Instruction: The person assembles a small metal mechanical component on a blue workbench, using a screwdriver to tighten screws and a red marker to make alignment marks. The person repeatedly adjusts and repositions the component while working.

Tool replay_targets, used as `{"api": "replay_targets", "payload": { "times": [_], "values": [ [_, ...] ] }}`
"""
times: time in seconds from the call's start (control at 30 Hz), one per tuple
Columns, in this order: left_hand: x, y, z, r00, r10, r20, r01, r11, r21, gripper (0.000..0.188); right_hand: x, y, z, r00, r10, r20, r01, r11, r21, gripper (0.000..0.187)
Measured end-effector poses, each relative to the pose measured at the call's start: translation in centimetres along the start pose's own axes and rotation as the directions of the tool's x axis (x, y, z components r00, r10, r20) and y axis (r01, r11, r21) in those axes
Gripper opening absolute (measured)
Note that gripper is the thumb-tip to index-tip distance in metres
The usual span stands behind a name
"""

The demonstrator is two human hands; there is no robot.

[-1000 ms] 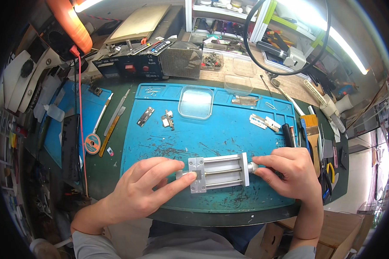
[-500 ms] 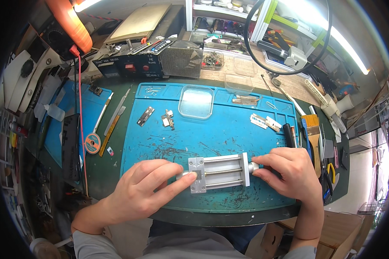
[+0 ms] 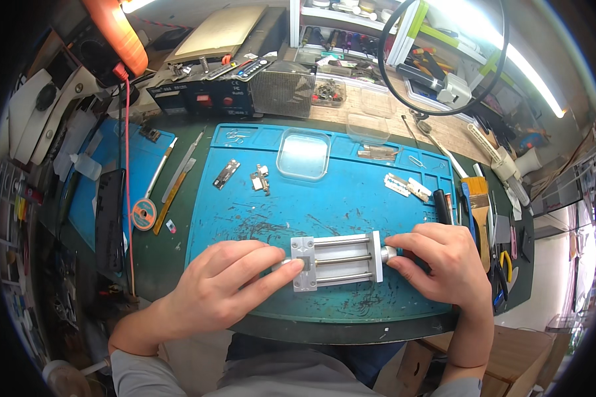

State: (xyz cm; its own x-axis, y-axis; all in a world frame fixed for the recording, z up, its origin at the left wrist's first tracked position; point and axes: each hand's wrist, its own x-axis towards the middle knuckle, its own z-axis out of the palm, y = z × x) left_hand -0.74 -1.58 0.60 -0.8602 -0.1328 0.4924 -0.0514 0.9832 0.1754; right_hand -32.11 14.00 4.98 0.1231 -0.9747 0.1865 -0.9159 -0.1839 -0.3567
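A silver metal clamp fixture [image 3: 343, 260] with parallel rods lies across the blue work mat [image 3: 258, 218], close to its front edge. My left hand [image 3: 225, 284] is closed at the fixture's left end, its index fingertip on the jaw block. A small grey piece [image 3: 306, 264] shows in the jaw block beside that fingertip; its kind is unclear. At the right end, the thumb and index finger of my right hand [image 3: 447, 264] pinch the round metal knob [image 3: 388, 255]. The palm sides of both hands are hidden.
Farther back on the mat are two small circuit boards [image 3: 226, 174] [image 3: 260, 178], a clear plastic box [image 3: 303, 153] and razor blades [image 3: 407, 186]. Brushes [image 3: 477, 195] and pliers [image 3: 506, 264] lie at right. A solder wire spool [image 3: 144, 214] and craft knives [image 3: 172, 198] are at left.
The whole view has shifted slightly. Both hands keep their hold on the fixture, which stays in nearly the same place on the mat.
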Motion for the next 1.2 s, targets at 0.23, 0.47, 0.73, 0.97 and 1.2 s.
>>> {"api": "replay_targets", "payload": {
  "times": [0.23,0.47,0.73,0.97,1.2],
  "values": [
    [0.1,0.3,-0.3,0.999,-0.032,0.035,0.033,0.999,-0.023,0.054,0.0,0.0,-0.2,1.000,0.011,0.001,-0.011,1.000,0.003,0.021],
    [0.1,0.3,-0.2,0.999,-0.031,0.013,0.032,0.999,-0.034,0.053,0.8,-1.6,0.8,0.961,-0.206,-0.186,0.221,0.973,0.061,0.049],
    [0.0,0.2,0.0,0.999,-0.035,-0.012,0.034,0.998,-0.047,0.052,2.4,-4.5,3.8,0.934,-0.339,-0.117,0.334,0.941,-0.059,0.049],
    [0.2,0.0,-0.3,0.996,-0.067,-0.053,0.060,0.991,-0.120,0.054,2.4,-4.2,4.6,0.935,-0.338,-0.105,0.333,0.941,-0.067,0.043],
    [-0.2,-0.5,-0.2,0.989,-0.116,-0.097,0.100,0.983,-0.153,0.057,2.5,-4.2,4.4,0.939,-0.329,-0.097,0.326,0.944,-0.043,0.042]
  ]
}}
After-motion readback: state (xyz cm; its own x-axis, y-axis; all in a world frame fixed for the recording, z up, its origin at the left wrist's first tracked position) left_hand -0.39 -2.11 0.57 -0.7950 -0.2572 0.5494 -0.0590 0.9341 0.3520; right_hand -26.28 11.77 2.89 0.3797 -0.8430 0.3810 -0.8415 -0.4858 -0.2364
